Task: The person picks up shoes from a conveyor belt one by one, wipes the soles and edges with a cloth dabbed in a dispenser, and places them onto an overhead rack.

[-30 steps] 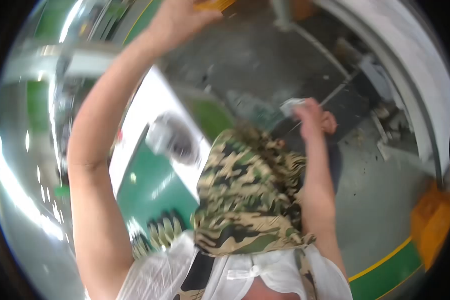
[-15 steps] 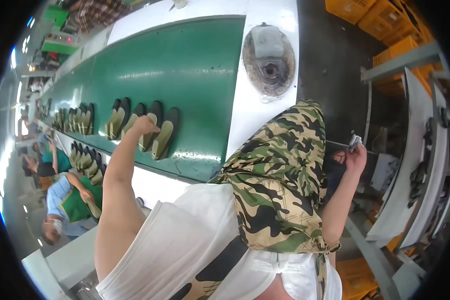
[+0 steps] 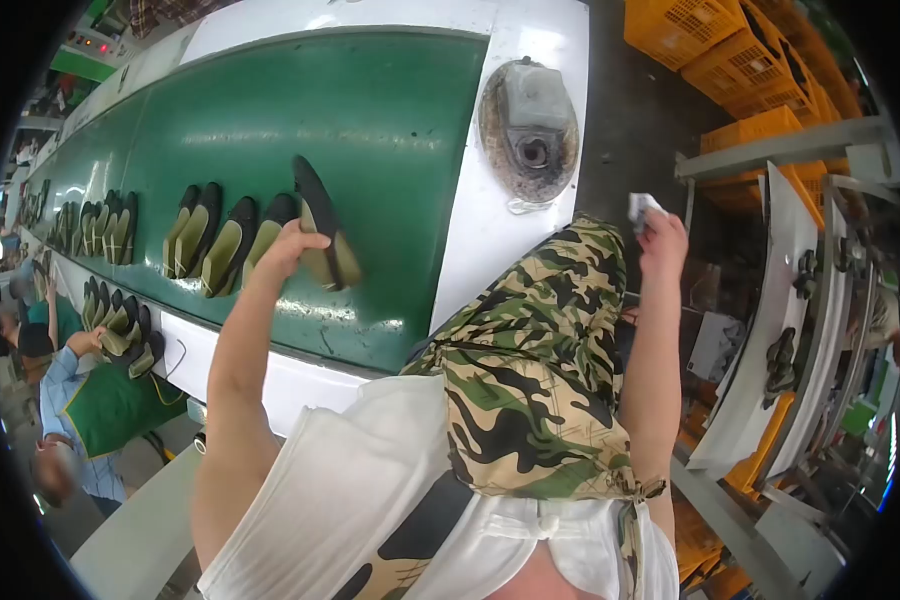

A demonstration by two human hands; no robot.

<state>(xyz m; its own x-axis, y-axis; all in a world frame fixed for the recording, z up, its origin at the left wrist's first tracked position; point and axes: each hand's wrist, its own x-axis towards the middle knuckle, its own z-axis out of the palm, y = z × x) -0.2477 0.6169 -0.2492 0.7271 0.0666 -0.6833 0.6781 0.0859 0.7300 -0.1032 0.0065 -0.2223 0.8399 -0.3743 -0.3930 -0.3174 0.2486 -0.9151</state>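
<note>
My left hand (image 3: 292, 250) grips a dark shoe with an olive lining (image 3: 320, 225), tilted over the green belt (image 3: 390, 130). To its left on the belt stand more such shoes (image 3: 232, 243) in a row, the closest one right beside my fingers. My right hand (image 3: 663, 238), raised on the right side beyond the camouflage apron (image 3: 530, 380), has its fingers closed on a small white cloth-like piece (image 3: 644, 206). On the white border of the belt sits an oval dish (image 3: 527, 170) with a grey block and a dark round opening.
Orange crates (image 3: 750, 60) are stacked at the upper right. A metal rack (image 3: 770, 320) with shoes stands at the right. At the lower left a co-worker (image 3: 80, 400) with a green apron reaches to another group of shoes (image 3: 120, 320).
My left hand has taken hold of a shoe and lifted it, turned, from the row's right end. My right hand has moved left and up with the white piece. The view has shifted slightly.
</note>
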